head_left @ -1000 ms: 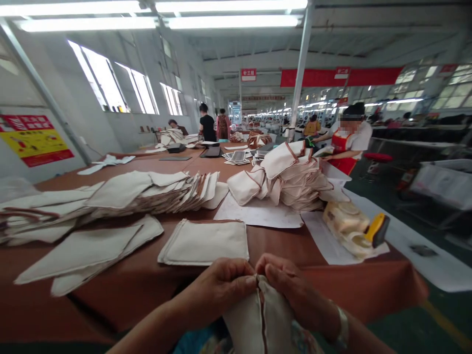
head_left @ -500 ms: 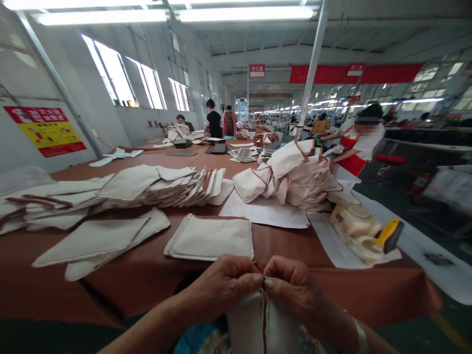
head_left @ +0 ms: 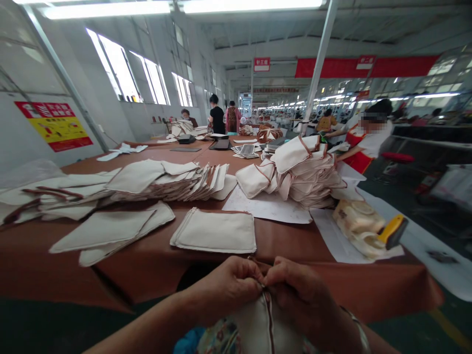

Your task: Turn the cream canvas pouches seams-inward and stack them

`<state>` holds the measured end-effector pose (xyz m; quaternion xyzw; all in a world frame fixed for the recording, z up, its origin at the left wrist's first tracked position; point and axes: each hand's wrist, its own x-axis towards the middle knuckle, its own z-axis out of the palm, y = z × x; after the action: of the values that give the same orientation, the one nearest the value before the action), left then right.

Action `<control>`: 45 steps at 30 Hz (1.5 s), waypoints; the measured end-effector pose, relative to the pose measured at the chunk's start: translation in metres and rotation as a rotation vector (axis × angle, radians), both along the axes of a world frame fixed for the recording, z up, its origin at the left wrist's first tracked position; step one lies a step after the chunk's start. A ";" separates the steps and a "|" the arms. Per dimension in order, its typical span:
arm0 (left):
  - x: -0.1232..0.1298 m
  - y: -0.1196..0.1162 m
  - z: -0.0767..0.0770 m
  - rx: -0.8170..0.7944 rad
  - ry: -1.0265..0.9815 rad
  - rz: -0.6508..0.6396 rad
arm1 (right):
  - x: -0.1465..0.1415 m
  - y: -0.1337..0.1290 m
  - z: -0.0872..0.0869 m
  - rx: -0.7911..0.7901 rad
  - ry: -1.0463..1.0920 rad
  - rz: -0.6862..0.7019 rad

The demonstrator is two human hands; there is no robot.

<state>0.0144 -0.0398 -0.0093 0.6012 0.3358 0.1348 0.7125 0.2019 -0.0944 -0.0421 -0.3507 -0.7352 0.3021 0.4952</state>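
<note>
In the head view, a cream fabric piece (head_left: 252,327) with a brown-edged seam down its middle hangs just in front of the table's near edge. My left hand (head_left: 241,280) pinches its top end between thumb and fingers. My right hand (head_left: 300,285) is closed on the same end, its fingertips touching those of my left hand. The fingers hide the exact spot they grip. Just beyond, a small stack of cream fabric pieces (head_left: 216,231) with brown edging lies flat on the brown-covered table (head_left: 206,282).
Fabric piles lie at left (head_left: 134,177) and right (head_left: 306,172), with loose pieces (head_left: 106,228) nearer. A stained plastic container (head_left: 357,223) and a yellow-and-black scraper (head_left: 393,231) rest on white paper at right. A co-worker in a red apron (head_left: 357,152) stands beyond.
My right thumb has tucked down behind my fingers, and both hands stay together at the fabric's top end. The view has shifted slightly.
</note>
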 end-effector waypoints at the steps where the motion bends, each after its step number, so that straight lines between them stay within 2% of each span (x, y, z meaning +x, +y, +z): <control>1: -0.001 -0.002 -0.001 -0.071 -0.027 0.038 | 0.001 -0.001 -0.001 0.083 -0.039 0.021; 3: -0.003 -0.005 -0.003 -0.162 -0.067 0.095 | 0.003 -0.002 -0.005 0.192 -0.102 0.032; 5: -0.004 -0.006 -0.005 -0.190 -0.092 0.100 | 0.003 -0.002 -0.008 0.264 -0.146 0.021; 8: -0.007 -0.004 -0.008 -0.183 -0.099 0.047 | 0.002 -0.005 -0.010 0.361 -0.214 -0.001; 10: -0.010 -0.003 -0.008 -0.132 -0.107 -0.013 | 0.003 -0.008 -0.008 0.332 -0.194 0.007; 12: -0.013 -0.003 -0.004 -0.056 -0.105 -0.063 | 0.004 -0.013 -0.004 0.139 -0.085 0.028; 15: -0.017 -0.004 0.004 0.075 -0.066 -0.121 | 0.009 -0.016 0.005 -0.341 0.138 0.051; 17: -0.019 -0.005 0.010 0.158 -0.033 -0.157 | 0.011 -0.014 0.013 -0.546 0.183 0.079; 21: -0.020 -0.007 0.017 0.252 0.020 -0.167 | 0.014 -0.006 0.027 -0.649 0.090 0.191; 26: -0.021 -0.007 0.019 0.258 0.003 -0.158 | 0.015 -0.003 0.031 -0.761 0.138 0.255; 29: -0.022 -0.007 0.016 0.189 -0.024 -0.115 | 0.014 -0.005 0.031 -0.754 0.172 0.232; 33: -0.020 -0.007 0.006 0.063 -0.057 -0.023 | 0.013 -0.009 0.029 -0.604 0.156 0.183; 36: -0.019 -0.008 0.001 0.036 -0.049 -0.006 | 0.013 -0.009 0.023 -0.654 0.131 0.146; 40: -0.020 -0.008 0.003 0.090 -0.028 -0.026 | 0.005 -0.009 0.018 -0.667 0.080 0.002; 45: -0.010 -0.012 0.017 0.242 0.027 -0.019 | -0.010 -0.013 0.019 -0.582 -0.084 -0.223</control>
<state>0.0040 -0.0515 0.0073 0.6878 0.3208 0.1596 0.6313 0.1921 -0.1075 -0.0233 -0.5682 -0.5950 0.4288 0.3732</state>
